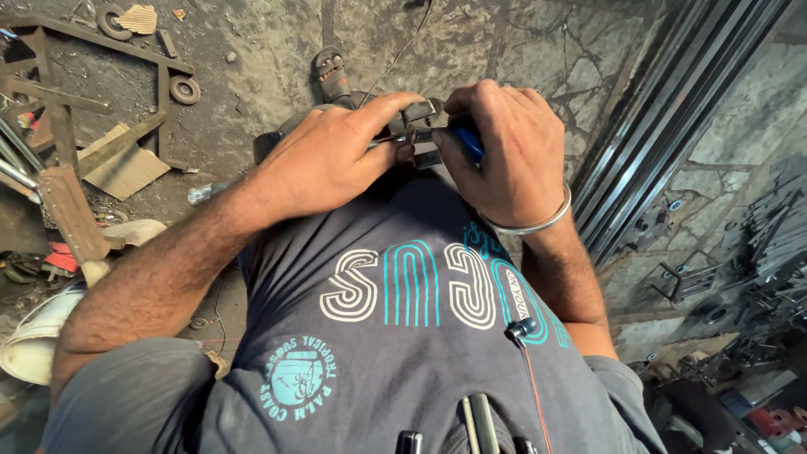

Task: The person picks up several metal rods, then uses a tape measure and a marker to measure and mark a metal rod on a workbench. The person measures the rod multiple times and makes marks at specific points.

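My left hand (324, 160) and my right hand (508, 151) meet in front of my chest over a small metal clamp-like tool (420, 126). The left fingers wrap the tool's dark body and a thin metal rod (206, 192) that sticks out to the left past my wrist. The right hand grips a blue handle (469, 139) at the tool's right side, and a metal bangle (538, 220) sits on that wrist. My dark printed shirt (403, 336) fills the lower part of the view.
The cracked concrete floor (277, 59) lies below, with my sandalled foot (332, 76) on it. A rusty steel frame (101, 92), round discs and cardboard scraps lie at the left. Long steel bars (664, 109) lean at the right, above small metal parts.
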